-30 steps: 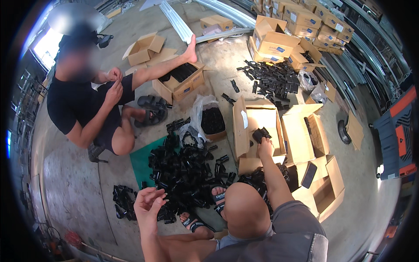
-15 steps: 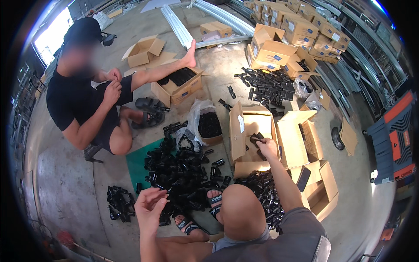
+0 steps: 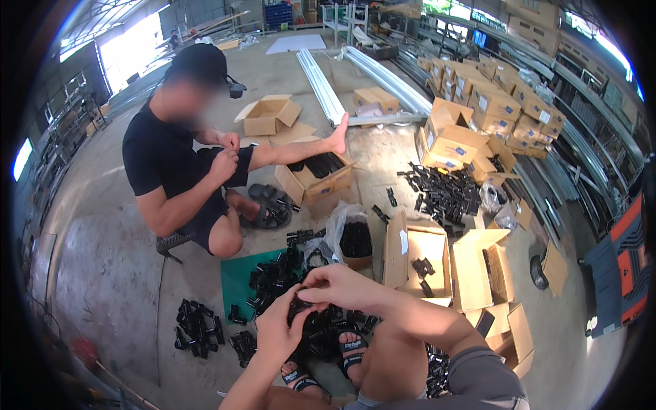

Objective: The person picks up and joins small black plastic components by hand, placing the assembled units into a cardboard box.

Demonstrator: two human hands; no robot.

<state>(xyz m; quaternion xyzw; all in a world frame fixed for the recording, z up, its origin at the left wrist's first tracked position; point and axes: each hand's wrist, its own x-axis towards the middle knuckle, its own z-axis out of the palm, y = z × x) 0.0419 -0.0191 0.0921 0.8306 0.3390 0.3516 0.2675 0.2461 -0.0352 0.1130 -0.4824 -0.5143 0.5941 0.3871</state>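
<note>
Both hands meeting over the heap of black plastic parts (image 3: 287,287) on the green mat (image 3: 239,280), between the knees. Left hand (image 3: 277,331) cupped below, fingers curled around a small black plastic piece (image 3: 299,307); right hand (image 3: 335,283) closed down on the same piece from above and the right, thumb and fingertips pinching it. Piece held directly between the two palms, touching both, so neither hand nearer; long axis too hidden to tell. Open cardboard box (image 3: 427,256) holding a few black parts just beside the right forearm, on the right.
</note>
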